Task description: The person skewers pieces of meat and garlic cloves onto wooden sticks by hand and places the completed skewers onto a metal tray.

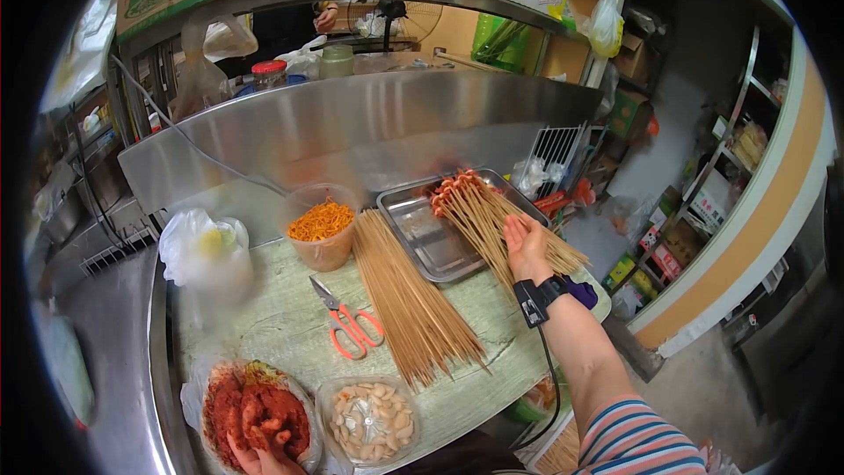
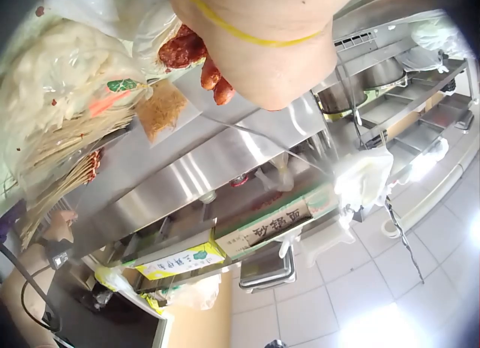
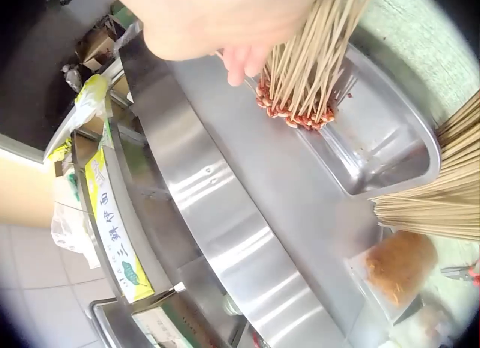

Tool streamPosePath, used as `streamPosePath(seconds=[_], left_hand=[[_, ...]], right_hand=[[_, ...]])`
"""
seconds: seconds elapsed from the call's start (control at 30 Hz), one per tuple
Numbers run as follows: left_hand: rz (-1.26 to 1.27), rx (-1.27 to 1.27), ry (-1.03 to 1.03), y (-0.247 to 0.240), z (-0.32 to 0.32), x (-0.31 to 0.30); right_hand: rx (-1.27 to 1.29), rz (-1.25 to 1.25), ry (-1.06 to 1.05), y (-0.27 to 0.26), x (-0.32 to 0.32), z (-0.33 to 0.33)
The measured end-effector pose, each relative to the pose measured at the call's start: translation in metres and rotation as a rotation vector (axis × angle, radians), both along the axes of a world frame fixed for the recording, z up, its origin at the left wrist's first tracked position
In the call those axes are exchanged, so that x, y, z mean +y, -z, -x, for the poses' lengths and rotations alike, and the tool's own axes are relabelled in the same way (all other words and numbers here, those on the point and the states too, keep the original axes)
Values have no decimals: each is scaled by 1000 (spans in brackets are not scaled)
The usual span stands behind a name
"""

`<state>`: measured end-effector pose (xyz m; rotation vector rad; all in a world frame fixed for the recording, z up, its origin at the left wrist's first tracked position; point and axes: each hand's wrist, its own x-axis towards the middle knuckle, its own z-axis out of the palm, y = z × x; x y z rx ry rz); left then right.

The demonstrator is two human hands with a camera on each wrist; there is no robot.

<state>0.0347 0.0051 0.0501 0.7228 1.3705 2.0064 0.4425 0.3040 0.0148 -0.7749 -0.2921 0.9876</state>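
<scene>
Bottom left in the head view, the left hand [image 1: 262, 453] is in a plastic-lined bowl of red paste [image 1: 294, 413], its fingers loosely bent and coated red. The left wrist view shows red-coated fingers [image 2: 212, 82] below the palm; nothing gripped is visible. The right hand [image 1: 527, 251] lies against a bundle of skewers [image 1: 479, 222] with relaxed fingers, partly hidden by its own back in the right wrist view. Red-and-white pieces [image 3: 296, 119] are on the skewer tips, which lie over a metal tray [image 1: 426, 242]. Bare skewers [image 1: 413, 299] lie left of the tray.
Orange-handled scissors [image 1: 354, 330] lie beside the bare skewers. A tub of orange shreds [image 1: 321, 224] stands behind them, with a white plastic bag [image 1: 207, 251] to its left. A container of pale cloves [image 1: 369, 418] stands beside the bowl. A metal panel [image 1: 352, 123] rises behind the table.
</scene>
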Motion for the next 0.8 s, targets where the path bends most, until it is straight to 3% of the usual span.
streamPosePath(seconds=[0.1,0.17,0.23,0.27,0.33,0.37,0.43,0.47,0.53,0.6,0.7,0.77,0.8], left_hand=[[-47,2,6,-1,-1,1],[-97,-28,7,40,16,5],[-155,-62,-7,46,18,2],[-164,-73,9,43,17,1],[-148,-88,16,58,26,-1],[-149,-84,8,56,25,-1],[-170,-102,-26,46,18,2],[-173,-98,-36,44,17,1],[-174,-98,-31,45,17,1],[-172,-66,17,53,23,-3],[-182,-87,-12,45,18,1],[-173,-87,-3,43,19,1],[-165,-89,9,43,19,1]], right_hand=[[57,19,-47,2,-16,5],[79,55,-120,-6,-35,22],[-272,50,-517,-18,-53,48],[-262,56,-533,-25,-61,64],[-687,122,-725,-37,-68,102],[-685,118,-733,-29,-64,114],[-1552,-35,-568,-13,-55,137],[-1551,-46,-575,-10,-52,147],[-2171,262,-586,-9,-50,164],[-2157,265,-624,12,-37,168],[-2207,215,-512,28,-24,167],[-1800,445,-827,14,-23,162],[-1800,445,-834,13,-23,160]])
